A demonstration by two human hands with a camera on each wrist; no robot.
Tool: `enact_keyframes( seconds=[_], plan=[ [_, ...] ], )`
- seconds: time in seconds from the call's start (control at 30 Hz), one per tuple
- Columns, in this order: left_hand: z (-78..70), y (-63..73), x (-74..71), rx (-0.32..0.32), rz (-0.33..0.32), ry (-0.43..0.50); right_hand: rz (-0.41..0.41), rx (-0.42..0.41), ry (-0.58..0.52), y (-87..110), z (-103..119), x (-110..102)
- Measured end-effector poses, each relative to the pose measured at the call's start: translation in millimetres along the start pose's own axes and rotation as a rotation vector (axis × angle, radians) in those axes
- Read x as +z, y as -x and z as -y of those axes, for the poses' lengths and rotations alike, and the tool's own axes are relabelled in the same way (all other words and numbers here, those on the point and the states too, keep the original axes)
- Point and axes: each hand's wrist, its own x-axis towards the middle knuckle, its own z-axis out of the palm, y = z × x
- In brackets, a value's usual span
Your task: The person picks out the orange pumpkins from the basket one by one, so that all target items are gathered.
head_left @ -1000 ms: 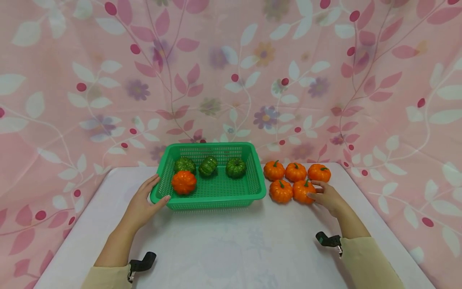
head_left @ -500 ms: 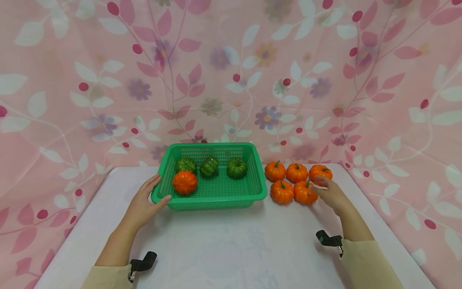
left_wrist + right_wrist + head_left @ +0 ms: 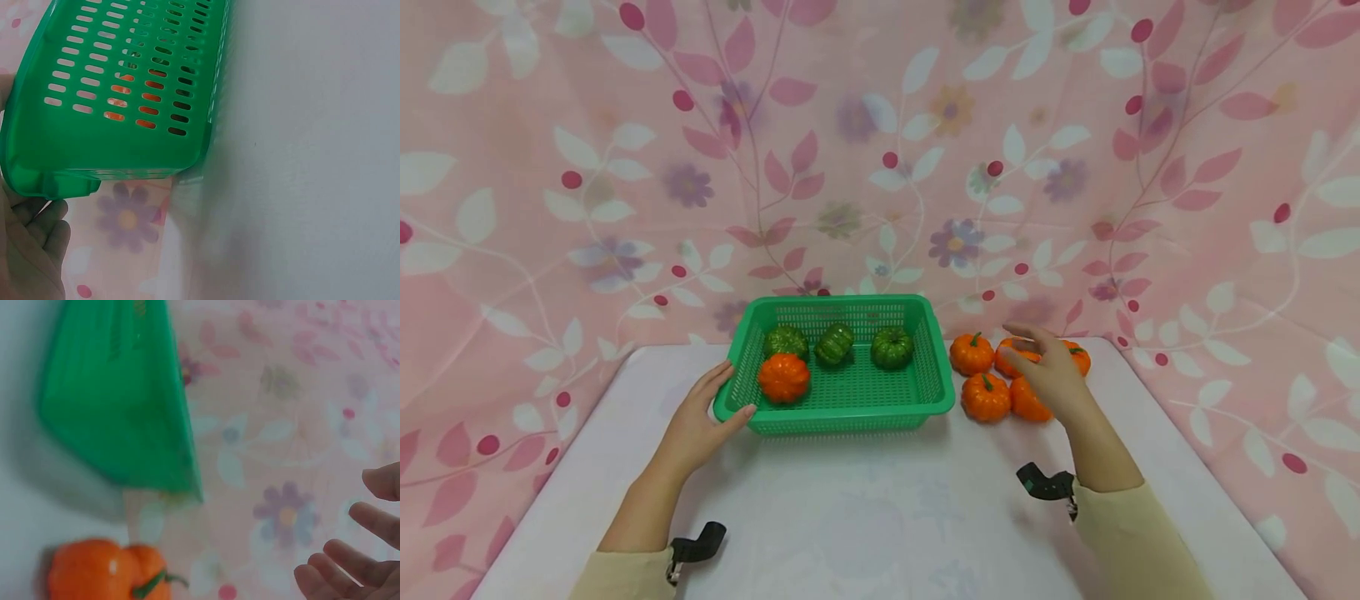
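My left hand (image 3: 697,427) rests against the left front corner of a green plastic basket (image 3: 850,412), thumb at the front rim, fingers fairly straight along the left side. In the left wrist view those fingers (image 3: 47,228) show beside the basket's corner. Inside lie one orange mini pumpkin (image 3: 784,379) and three green pumpkins (image 3: 892,348). My right hand (image 3: 1051,372), fingers spread and holding nothing, hovers over a group of orange pumpkins (image 3: 986,397) right of the basket. It partly covers several of them. One orange pumpkin (image 3: 94,572) appears at the bottom of the right wrist view.
A white cloth (image 3: 865,508) covers the table. Pink floral fabric (image 3: 880,167) hangs behind it and along both sides. Each wrist wears a black camera mount, such as the right one (image 3: 1045,483).
My right hand has drawn away from the front right orange pumpkin, rising and moving left over the group. The left hand, the basket and the pumpkins stay where they were.
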Motion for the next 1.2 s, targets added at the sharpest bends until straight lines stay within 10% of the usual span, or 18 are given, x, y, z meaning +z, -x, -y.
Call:
enact_keyframes(
  seconds=[0.5,1.2],
  plan=[
    [-0.9,-0.5,0.2,0.000,0.005,-0.009,0.036,-0.278,-0.188,-24.4,57.8,87.5],
    [2.0,-1.5,2.1,0.003,-0.008,0.002,0.226,-0.248,-0.052,-55.8,95.3,213.4]
  ],
)
